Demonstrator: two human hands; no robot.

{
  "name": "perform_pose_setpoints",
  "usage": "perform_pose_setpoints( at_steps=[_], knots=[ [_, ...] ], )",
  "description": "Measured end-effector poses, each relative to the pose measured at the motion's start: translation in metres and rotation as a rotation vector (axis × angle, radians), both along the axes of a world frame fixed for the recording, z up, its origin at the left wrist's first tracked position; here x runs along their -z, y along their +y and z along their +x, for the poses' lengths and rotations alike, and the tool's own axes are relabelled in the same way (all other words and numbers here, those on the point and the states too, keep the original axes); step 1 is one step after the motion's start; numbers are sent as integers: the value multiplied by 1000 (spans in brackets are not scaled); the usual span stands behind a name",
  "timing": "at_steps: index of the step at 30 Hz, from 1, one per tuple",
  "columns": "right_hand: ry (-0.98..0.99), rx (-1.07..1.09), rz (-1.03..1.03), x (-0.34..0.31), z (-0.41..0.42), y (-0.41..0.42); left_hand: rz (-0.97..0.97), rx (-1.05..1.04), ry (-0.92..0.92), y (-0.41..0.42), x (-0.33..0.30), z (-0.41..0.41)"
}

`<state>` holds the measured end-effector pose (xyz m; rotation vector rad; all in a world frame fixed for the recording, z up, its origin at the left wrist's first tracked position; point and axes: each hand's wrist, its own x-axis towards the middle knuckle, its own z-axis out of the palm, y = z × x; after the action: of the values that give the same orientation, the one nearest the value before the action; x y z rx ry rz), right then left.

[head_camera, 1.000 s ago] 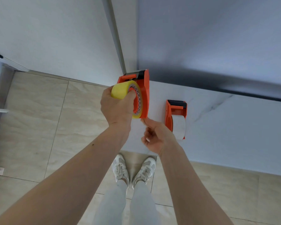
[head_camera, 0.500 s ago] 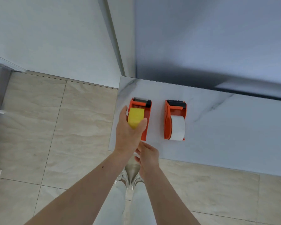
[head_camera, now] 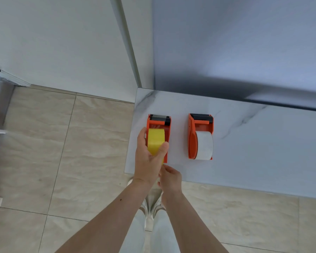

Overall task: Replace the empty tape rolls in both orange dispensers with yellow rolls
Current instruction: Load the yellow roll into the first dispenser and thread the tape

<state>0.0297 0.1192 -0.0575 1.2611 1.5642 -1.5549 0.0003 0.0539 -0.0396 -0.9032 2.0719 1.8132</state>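
Head view | left dispenser (head_camera: 167,143) held yellow roll (head_camera: 155,141), left hand (head_camera: 150,161) fingers gripping it | right dispenser (head_camera: 201,136) kept white roll (head_camera: 204,147) | right hand (head_camera: 170,178) fingers loosely curled

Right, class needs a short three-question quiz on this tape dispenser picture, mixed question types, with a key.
1. True or false: the left hand grips the yellow roll in the left dispenser.
2. What colour is the roll in the right dispenser? A) yellow B) white C) blue
3. Fill in: both dispensers sit on the marble ____.

Key: 1 true; 2 B, the white roll; 3 counter. The right hand hovers at the counter edge, holding nothing visible.
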Motion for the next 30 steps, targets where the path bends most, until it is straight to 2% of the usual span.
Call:
perform_pose_setpoints(
  at_steps=[10,18,20,22,24,26,30],
  knots=[
    [-18,-105,93,9,-3,0,10,10,-12,2,8,-1],
    [-39,-455,273,17,-5,15,-2,47,-23,-2,5,-3],
    [23,-458,333,8,-6,20,-11,33,-18,-3,7,-3],
    [171,-375,366,-4,-10,18,-101,35,-20,-4,13,-3],
    [315,-314,292,-14,-22,14,-140,28,-31,-7,20,-5],
    [384,-310,176,-17,-38,11,-9,9,-81,-14,25,-8],
    [344,-239,3,-10,-67,17,197,121,-104,-25,25,-17]
  ],
)
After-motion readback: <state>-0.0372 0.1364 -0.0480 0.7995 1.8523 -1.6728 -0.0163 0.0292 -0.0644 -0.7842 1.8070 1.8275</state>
